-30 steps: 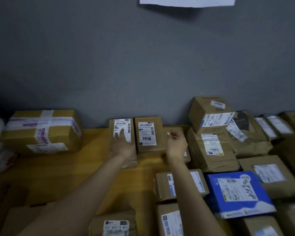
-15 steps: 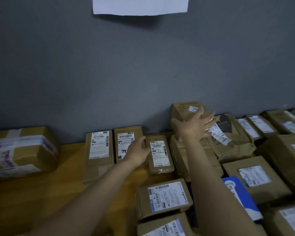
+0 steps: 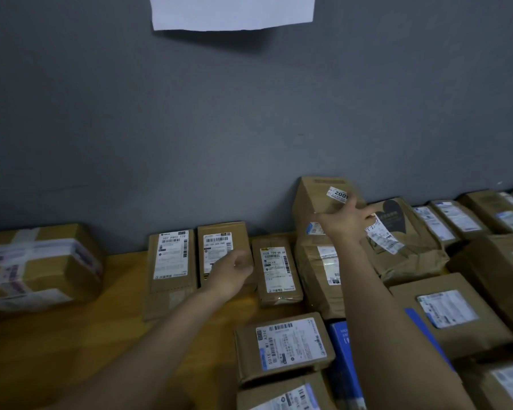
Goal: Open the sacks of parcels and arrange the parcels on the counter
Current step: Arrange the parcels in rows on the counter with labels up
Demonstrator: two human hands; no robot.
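Three flat brown cardboard parcels lie side by side at the back of the orange-brown wooden tabletop [image 3: 101,335], white labels up. Their long axes point at the grey wall [image 3: 249,113] and their far ends sit just short of it: the left parcel [image 3: 171,261], the middle parcel [image 3: 219,241] and the right parcel [image 3: 276,270].

The left hand [image 3: 231,273] lies over the middle parcel's near right part, fingers loosely bent. Whether its grip pinches that edge cannot be told.

The right hand [image 3: 345,220] reaches further back, its grip apart and fingers spread flat on the front of a tall brown carton with a "2001" sticker [image 3: 323,196]. That carton stands against the wall on top of a crumpled brown paper-wrapped parcel [image 3: 317,270].

Bare tabletop lies between the row and a large taped brown box [image 3: 36,264] at the left. To the right, parcels crowd edge to edge. In front, a brown labelled parcel [image 3: 282,344] lies crosswise beside a blue box [image 3: 341,350].
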